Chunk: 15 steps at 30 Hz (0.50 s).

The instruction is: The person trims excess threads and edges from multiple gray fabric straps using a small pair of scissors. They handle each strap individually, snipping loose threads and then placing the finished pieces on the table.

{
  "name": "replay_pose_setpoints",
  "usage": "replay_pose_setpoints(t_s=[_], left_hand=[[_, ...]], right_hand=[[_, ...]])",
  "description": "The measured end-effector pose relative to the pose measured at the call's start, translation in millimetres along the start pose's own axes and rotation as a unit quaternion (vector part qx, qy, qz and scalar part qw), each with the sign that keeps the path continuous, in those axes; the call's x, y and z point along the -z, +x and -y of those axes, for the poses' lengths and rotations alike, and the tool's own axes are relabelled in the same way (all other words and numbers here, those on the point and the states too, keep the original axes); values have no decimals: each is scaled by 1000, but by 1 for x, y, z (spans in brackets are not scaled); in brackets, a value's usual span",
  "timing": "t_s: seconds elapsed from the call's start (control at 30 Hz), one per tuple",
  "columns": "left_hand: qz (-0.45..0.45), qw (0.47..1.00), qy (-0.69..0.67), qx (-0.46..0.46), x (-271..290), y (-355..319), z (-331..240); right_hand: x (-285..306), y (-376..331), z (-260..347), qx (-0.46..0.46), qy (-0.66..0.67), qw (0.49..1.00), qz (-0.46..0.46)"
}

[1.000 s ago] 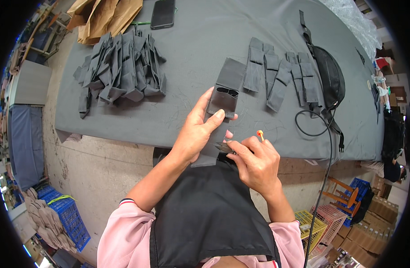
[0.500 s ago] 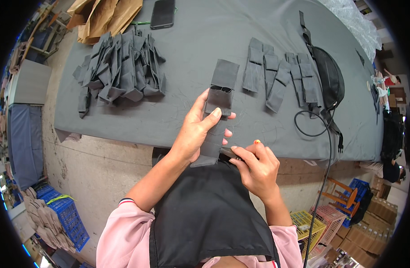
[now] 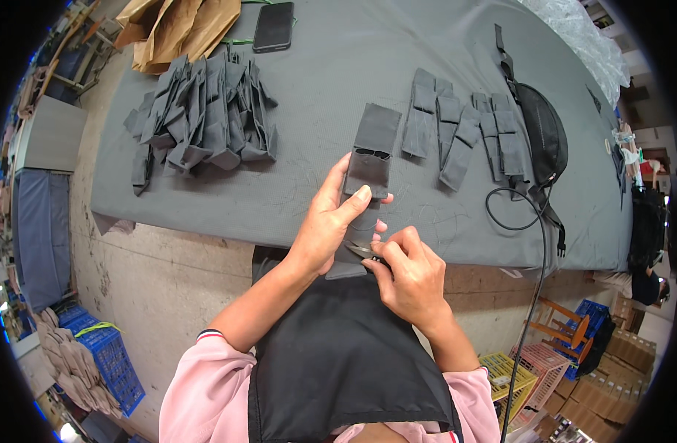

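Over a grey felt-covered tabletop (image 3: 427, 44), the left hand (image 3: 331, 221) grips a folded dark-grey fabric piece (image 3: 368, 173); the right hand (image 3: 408, 269) pinches small metal snips (image 3: 362, 252) at its lower edge, apparently trimming; the cut needs a steady hold.

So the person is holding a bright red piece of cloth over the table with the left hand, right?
Not quite. The piece of cloth in the left hand is dark grey, not bright red, like the other pieces lying on the table. The head view shows this. The rest is right: the left hand holds it over the table.
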<state>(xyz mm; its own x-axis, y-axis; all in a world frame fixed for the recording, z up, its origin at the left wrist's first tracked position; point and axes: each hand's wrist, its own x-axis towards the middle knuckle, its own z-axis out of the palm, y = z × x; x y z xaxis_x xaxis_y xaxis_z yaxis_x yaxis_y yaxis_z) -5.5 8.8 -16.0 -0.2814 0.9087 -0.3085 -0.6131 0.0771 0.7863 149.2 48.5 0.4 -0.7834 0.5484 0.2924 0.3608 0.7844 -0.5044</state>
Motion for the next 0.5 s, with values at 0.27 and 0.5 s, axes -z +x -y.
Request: replay_pose_setpoints(t_s=[0.27, 0.5], left_hand=[[12, 1000, -13, 26, 3, 0, -2], [9, 999, -15, 41, 2, -1, -2]], right_hand=[[-8, -1, -6, 45, -11, 999, -28], [-8, -3, -7, 26, 35, 997, -58]])
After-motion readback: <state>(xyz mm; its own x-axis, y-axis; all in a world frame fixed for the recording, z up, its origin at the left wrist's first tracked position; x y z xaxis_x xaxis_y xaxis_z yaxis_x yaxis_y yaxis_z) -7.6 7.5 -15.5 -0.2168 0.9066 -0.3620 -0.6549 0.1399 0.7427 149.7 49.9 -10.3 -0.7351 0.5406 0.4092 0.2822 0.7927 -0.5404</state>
